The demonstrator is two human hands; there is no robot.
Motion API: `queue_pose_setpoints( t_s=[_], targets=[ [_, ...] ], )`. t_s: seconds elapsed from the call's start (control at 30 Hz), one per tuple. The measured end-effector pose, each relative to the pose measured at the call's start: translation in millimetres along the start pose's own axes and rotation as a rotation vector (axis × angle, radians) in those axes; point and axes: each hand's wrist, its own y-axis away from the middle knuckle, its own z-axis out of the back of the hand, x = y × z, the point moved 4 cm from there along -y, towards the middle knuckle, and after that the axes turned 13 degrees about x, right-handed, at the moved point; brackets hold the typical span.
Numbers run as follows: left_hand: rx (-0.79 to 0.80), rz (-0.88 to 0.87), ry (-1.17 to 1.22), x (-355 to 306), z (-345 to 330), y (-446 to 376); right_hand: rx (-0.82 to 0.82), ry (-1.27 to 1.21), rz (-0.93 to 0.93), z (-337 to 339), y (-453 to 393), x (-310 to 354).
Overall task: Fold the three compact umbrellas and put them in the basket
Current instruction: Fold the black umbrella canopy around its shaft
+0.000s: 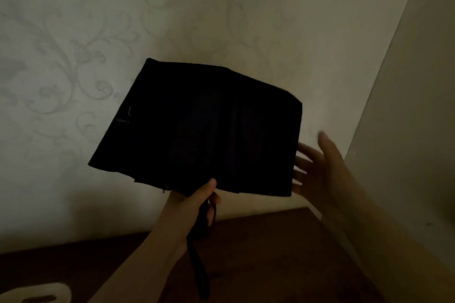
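Umbrella [197, 128] handle gripped in left hand [194, 204] fingers | right hand [320, 167] fingers spread beside canopy

I have one view only, from the head-worn wide-angle camera. It faces forward and slightly down into a room corner, close to a patterned wall [73, 56] that fills the frame from nine to one o'clock. A plain wall [406, 106] runs down at three o'clock. A dark floor [270, 265] lies along six o'clock. The forearms enter from six and four o'clock, near the lens.
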Motion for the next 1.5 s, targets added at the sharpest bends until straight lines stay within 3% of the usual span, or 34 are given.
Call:
queue_pose_setpoints(
  t_s=[0.1, 0.23, 0.33, 0.57, 0.73, 0.87, 1.0, 1.13, 1.2, 1.33, 1.5],
  targets=[
    [0.046, 0.013, -0.027, 6, -2, 2, -0.106, 0.293, 0.008, -1, -20, 31],
    [0.082, 0.070, 0.006, 12, -1, 8, -0.212, 0.583, 0.171, 8, -25, 58],
    [0.056, 0.091, 0.061, 14, 8, 11, -0.108, 0.533, 0.146, 15, -17, 54],
    [0.099, 0.133, -0.014, 27, 10, 18, 0.120, 0.553, -0.160, 14, -27, 46],
    [0.100, 0.196, 0.107, 34, 13, 22, 0.189, 0.342, -0.122, 16, -24, 50],
    [0.039, 0.242, 0.198, 42, 21, 23, 0.163, 0.521, -0.310, 25, -21, 36],
    [0.103, 0.265, 0.130, 47, 20, 24, 0.055, 0.590, -0.179, 28, -22, 47],
    [0.093, 0.298, 0.025, 54, 25, 25, 0.066, 1.016, -0.531, 31, -23, 41],
    [0.142, 0.305, 0.027, 55, 20, 27, 0.102, 1.023, -0.563, 17, -29, 41],
    [0.304, 0.314, -0.016, 52, 4, 30, 0.012, 1.069, -0.496, -9, -53, 46],
    [0.292, 0.318, 0.015, 52, 4, 38, 0.112, 0.956, -0.517, -16, -67, 45]
  ],
)
